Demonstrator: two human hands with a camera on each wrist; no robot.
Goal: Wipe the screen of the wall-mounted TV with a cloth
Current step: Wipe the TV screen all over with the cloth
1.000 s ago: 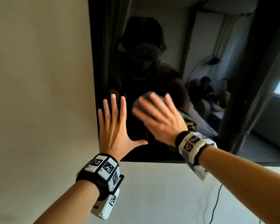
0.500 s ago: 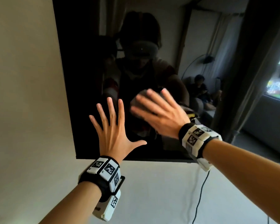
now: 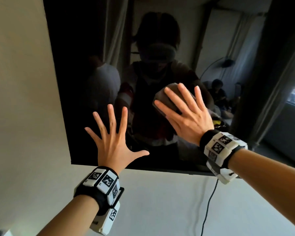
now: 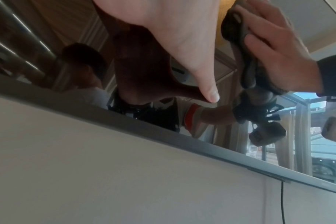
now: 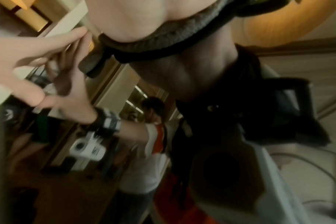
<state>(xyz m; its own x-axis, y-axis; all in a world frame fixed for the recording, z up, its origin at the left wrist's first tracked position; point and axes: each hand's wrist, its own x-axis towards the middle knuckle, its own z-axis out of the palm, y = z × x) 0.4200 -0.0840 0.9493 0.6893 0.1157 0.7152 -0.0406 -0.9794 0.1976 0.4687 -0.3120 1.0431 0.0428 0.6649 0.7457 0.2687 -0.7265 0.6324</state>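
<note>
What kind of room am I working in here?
Probably a home living room: a wall-mounted TV on a plain wall, its dark screen reflecting a sofa with someone seated, curtains and a window. A power cable hangs below.

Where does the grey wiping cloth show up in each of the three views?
Head: the grey wiping cloth sits right of centre, flat under the right hand on the dark TV screen.
Left wrist: upper right, a dark fold beneath that hand.
Right wrist: top centre, a ribbed edge under the palm.
Shared landmark: the open left hand.
</note>
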